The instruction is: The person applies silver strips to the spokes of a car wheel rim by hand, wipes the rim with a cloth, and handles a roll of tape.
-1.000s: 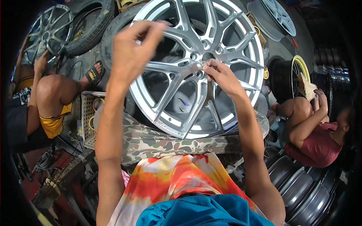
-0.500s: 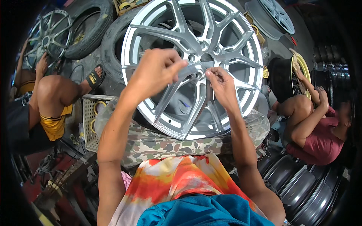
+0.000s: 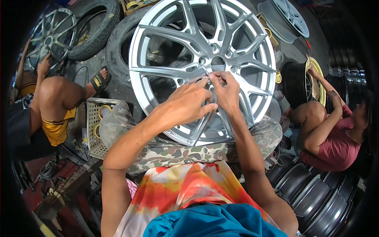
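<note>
A silver multi-spoke alloy wheel [image 3: 139,51] leans across my lap, its hub hole and bolt holes near the middle. Over the lower spokes lies my left hand [image 3: 187,102], its index finger stretched to a spoke just below the hub and its thumb held apart. Beside it, my right hand [image 3: 226,87] pinches thumb and finger together at the same spot, close under the hub hole. Whatever lies between those fingertips is too small to make out. My hands almost meet at the fingertips and hide part of the lower spokes.
Tires [image 3: 114,51] lie beyond the wheel at left. A cream plastic basket [image 3: 91,130] with yellow tape rolls stands by my left knee. One person handles a wheel [image 3: 51,39] at far left, another a gold-lipped rim [image 3: 316,67] at right. Dark rims [image 3: 316,197] are stacked lower right.
My left hand has come down and right from above the spokes to rest on the wheel near the hub. My right hand has shifted slightly left, still pinching.
</note>
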Action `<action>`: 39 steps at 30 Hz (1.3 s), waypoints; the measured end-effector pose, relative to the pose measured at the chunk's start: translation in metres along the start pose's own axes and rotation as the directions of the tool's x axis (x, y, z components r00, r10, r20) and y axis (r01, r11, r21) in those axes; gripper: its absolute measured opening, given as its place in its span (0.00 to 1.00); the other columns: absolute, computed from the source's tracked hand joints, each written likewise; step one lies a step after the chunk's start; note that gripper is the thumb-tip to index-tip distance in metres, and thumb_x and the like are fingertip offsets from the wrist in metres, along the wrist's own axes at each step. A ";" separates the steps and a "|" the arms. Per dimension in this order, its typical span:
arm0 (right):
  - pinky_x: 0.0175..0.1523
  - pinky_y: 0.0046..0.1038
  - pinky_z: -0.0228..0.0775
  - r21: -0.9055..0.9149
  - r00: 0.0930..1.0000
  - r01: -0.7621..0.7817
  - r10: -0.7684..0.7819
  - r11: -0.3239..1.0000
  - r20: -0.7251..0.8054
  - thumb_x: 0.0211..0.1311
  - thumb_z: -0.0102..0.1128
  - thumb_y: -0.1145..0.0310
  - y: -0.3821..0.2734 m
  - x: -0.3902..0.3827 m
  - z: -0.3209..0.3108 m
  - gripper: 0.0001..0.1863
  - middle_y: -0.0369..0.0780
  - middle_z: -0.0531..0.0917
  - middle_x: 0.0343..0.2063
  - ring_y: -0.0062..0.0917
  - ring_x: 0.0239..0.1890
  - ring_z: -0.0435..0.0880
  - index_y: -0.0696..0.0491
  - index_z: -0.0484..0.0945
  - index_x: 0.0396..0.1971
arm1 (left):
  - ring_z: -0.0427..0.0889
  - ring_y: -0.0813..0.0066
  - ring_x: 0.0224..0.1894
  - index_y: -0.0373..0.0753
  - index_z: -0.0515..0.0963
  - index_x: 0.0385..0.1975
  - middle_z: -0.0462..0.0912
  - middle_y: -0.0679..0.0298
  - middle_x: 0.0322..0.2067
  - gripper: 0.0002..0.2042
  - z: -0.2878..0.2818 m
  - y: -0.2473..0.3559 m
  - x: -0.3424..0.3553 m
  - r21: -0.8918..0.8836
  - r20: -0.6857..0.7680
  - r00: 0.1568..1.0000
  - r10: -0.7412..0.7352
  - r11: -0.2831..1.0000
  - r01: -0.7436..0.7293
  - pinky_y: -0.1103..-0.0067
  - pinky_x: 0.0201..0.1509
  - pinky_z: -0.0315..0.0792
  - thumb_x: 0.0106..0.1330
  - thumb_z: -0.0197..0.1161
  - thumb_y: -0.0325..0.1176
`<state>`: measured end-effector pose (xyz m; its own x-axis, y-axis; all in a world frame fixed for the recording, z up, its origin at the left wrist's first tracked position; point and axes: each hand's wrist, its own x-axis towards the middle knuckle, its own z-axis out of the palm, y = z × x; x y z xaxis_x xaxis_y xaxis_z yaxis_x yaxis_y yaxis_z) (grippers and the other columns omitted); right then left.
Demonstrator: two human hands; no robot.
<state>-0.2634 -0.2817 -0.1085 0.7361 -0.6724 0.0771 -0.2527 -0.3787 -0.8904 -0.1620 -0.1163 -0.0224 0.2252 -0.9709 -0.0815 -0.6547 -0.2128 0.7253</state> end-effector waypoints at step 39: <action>0.39 0.38 0.73 -0.077 0.975 0.215 -0.218 0.974 -0.032 0.64 0.70 0.73 -0.021 -0.020 0.012 0.07 0.45 0.79 0.32 0.39 0.33 0.82 0.55 0.88 0.40 | 0.86 0.38 0.41 0.32 0.83 0.39 0.68 0.27 0.66 0.15 0.007 0.005 -0.003 0.138 -0.050 0.994 -0.098 0.985 0.104 0.55 0.51 0.80 0.67 0.71 0.41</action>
<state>-0.2656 -0.2525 -0.0962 0.7528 -0.5939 0.2838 -0.1363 -0.5625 -0.8155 -0.1707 -0.1154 -0.0233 0.3241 -0.9387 -0.1177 -0.7212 -0.3257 0.6114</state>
